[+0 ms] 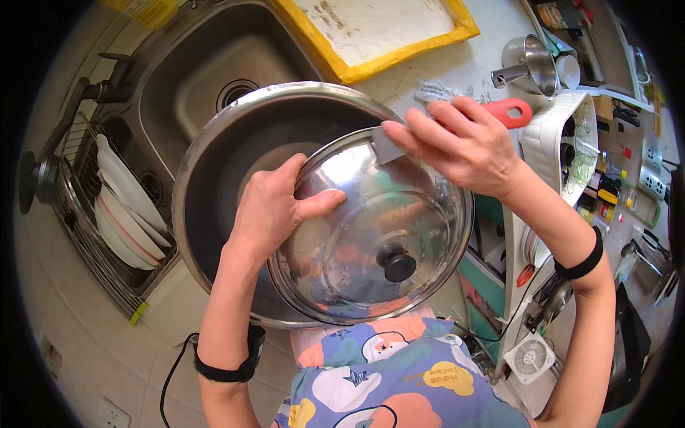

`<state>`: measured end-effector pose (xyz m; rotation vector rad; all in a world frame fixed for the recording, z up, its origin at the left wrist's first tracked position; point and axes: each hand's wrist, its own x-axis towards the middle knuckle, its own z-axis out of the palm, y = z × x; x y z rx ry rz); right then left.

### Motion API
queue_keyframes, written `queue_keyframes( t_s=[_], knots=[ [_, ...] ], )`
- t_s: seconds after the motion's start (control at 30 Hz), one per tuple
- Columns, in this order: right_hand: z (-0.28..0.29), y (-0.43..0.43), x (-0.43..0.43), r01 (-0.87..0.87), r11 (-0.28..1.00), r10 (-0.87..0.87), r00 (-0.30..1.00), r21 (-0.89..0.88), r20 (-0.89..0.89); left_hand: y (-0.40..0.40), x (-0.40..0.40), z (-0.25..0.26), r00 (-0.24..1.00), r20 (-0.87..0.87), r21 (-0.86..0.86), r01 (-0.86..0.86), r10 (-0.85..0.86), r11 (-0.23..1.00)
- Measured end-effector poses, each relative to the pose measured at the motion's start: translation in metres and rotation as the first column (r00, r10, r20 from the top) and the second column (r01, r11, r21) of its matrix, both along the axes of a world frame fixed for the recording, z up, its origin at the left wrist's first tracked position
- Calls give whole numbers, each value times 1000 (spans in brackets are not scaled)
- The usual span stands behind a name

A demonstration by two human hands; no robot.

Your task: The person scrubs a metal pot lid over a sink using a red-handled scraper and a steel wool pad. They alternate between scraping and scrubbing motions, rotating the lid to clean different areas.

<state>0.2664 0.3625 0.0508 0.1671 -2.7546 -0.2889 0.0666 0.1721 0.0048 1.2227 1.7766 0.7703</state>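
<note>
A shiny metal pot lid [342,257] with a black knob [400,266] is tilted over the right part of a large metal basin [184,182]. My left hand [275,200] grips the lid's upper left rim, thumb on its outer face. In my right hand [463,147] is a flat-bladed tool with a red handle [503,112], possibly a scraper or knife. Its grey blade [388,145] lies against the lid near the upper rim. My fingers cover the middle of the tool. The lid hides part of the basin's dark inside; whether it holds water I cannot tell.
Beyond the basin is a steel sink [187,59] with a dark faucet [109,88]. Plates [126,214] stand in a wire rack at left. A yellow-edged white board [348,67] lies behind. To the right are a saucepan [527,61] and a white plastic rack [540,123].
</note>
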Motion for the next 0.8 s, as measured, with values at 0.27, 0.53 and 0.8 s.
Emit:
queue_keyframes(
  t_s=[0.27,0.53,0.8],
  knots=[
    [-15,-23,5,60,995,-49,990,-77,134,-1,-3,-5,997,-69,-66,26,-31,997],
    [-19,-24,38,315,935,-288,943,-161,170,-109,48,3,726,356,-291,-512,589,808],
    [-10,-38,52,408,822,-368,913,-396,178,-122,34,-13,679,321,-250,-612,661,750]
  ],
)
